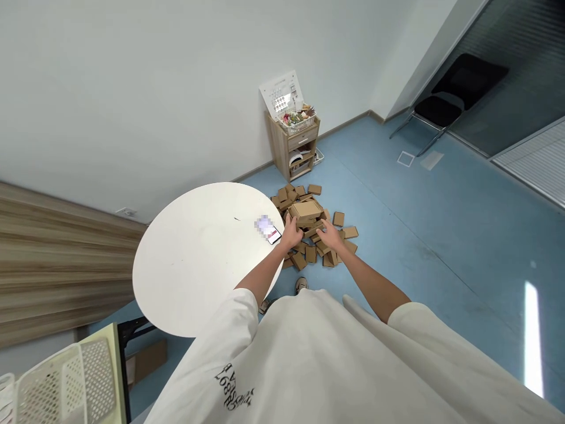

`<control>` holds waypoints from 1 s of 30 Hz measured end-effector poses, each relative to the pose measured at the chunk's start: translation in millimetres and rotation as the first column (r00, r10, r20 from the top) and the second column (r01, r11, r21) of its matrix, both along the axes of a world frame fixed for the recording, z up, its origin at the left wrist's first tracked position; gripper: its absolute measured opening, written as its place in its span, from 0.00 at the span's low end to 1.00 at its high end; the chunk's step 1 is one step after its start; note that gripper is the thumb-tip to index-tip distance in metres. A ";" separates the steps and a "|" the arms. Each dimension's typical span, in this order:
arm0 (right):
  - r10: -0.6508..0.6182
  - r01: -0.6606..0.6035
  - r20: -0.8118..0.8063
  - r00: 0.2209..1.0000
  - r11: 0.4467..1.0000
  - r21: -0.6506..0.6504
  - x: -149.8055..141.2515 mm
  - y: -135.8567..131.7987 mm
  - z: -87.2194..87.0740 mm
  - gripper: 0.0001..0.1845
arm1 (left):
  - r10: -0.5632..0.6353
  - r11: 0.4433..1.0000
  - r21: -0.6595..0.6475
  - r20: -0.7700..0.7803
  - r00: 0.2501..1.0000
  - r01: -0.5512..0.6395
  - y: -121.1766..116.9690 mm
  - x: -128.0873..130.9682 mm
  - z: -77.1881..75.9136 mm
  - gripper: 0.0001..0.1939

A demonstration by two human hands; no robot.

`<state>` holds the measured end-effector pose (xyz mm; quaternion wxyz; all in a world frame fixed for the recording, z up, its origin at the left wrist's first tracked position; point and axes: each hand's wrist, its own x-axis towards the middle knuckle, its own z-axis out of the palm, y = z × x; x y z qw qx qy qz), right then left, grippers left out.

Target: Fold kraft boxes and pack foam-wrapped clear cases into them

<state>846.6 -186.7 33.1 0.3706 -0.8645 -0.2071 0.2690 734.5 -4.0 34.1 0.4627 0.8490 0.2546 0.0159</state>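
A brown cardboard box (306,210) is held up between my hands, above a heap of similar small boxes (311,254) on the floor. My left hand (291,233) grips it at the left side, close to the round table's edge. At its lower right, my right hand (329,234) closes its fingers and thumb around the edge. Part of the box's underside is hidden, and it overlaps the boxes behind it, so its lower outline is hard to separate.
A white round table (189,253) stands at my left with a phone (273,236) near its edge. Beyond the heap is a wooden cabinet (279,144) bearing a filled basket (298,125). A black chair (439,111) is far right; a white plastic basket (53,388) is lower left.
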 end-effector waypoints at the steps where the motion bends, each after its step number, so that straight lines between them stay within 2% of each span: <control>1: 0.008 -0.008 -0.026 1.000 1.000 -0.007 1.5 -1.7 -3.9 0.37 | -0.007 1.000 0.002 -0.016 1.000 0.007 -0.3 -0.6 -3.6 0.40; 6: 0.036 -0.039 -0.075 0.997 0.999 -0.034 0.2 -11.7 -22.9 0.30 | -0.040 0.999 0.012 -0.082 0.996 0.041 -5.6 -15.0 -17.1 0.39; 12: 0.043 -0.048 -0.095 0.995 0.998 -0.051 -3.2 -8.2 -34.0 0.27 | -0.076 0.997 0.010 -0.118 0.990 0.077 -12.7 -22.9 -20.0 0.38; 22: 0.092 -0.094 -0.128 0.988 0.996 -0.010 -25.7 2.3 -32.3 0.26 | -0.067 0.997 0.024 -0.094 0.993 0.070 -13.7 -43.3 -23.3 0.35; 30: 0.206 -0.207 -0.144 0.968 0.978 0.006 -53.5 22.3 -33.7 0.27 | 0.012 0.999 0.044 -0.063 0.998 -0.009 -9.0 -83.5 -26.6 0.33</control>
